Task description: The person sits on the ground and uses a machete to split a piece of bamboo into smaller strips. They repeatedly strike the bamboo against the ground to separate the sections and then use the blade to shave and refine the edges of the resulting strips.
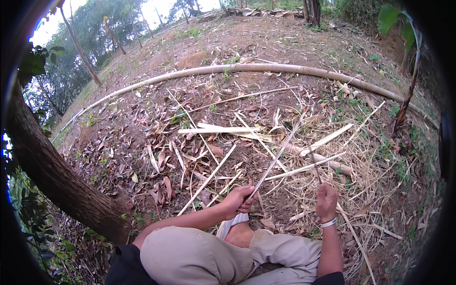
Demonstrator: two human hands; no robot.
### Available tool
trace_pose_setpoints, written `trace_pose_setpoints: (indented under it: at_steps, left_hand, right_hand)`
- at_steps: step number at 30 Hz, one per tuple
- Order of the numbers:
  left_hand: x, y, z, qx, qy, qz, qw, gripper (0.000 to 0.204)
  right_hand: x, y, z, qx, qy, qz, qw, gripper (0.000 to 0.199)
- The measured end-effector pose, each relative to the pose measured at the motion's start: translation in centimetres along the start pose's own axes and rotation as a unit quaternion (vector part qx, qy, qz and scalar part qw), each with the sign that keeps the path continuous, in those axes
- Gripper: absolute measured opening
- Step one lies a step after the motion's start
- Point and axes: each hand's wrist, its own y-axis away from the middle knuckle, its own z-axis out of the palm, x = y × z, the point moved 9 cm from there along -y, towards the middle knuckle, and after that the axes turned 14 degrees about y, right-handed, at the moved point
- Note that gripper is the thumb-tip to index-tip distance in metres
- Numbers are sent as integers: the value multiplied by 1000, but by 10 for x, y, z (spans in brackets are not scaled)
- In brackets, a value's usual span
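My left hand (237,201), its fingers closed, grips the near end of a long thin bamboo strip (278,156), which slants away up and to the right. My right hand (327,202), with a pale band at the wrist, is wrapped round the lower end of a thin dark blade like a knife (317,166). The blade points away from me and looks slightly blurred; its handle is hidden in the fist. Strip and blade stand apart. Between the hands, beyond my bent legs, pale split bamboo pieces (327,139) lie on the ground.
A thick bamboo section (339,166) rests among curly shavings (370,166) at right. Farther off, a long bamboo pole (256,68) crosses the leaf-strewn slope. A tree trunk (57,175) leans at left, and a slim plant stem (409,95) rises at right.
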Motion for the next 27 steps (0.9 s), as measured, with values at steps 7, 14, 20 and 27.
trace_pose_setpoints:
  at_steps: [7,14,20,27]
  left_hand:
    - [-10,16,20,-8,-18,-6,1000,26]
    - [-23,37,17,-23,-105,24,994,33]
    - [-32,61,-1,-13,-73,-39,996,34]
    - [-45,77,-44,-9,-90,-89,992,35]
  right_hand:
    - [-95,31,60,-113,74,-165,977,57]
    - [-63,25,63,-53,143,-232,961,62]
    - [48,-17,15,-42,297,-54,952,62]
    - [192,-32,-78,141,257,190,937,67]
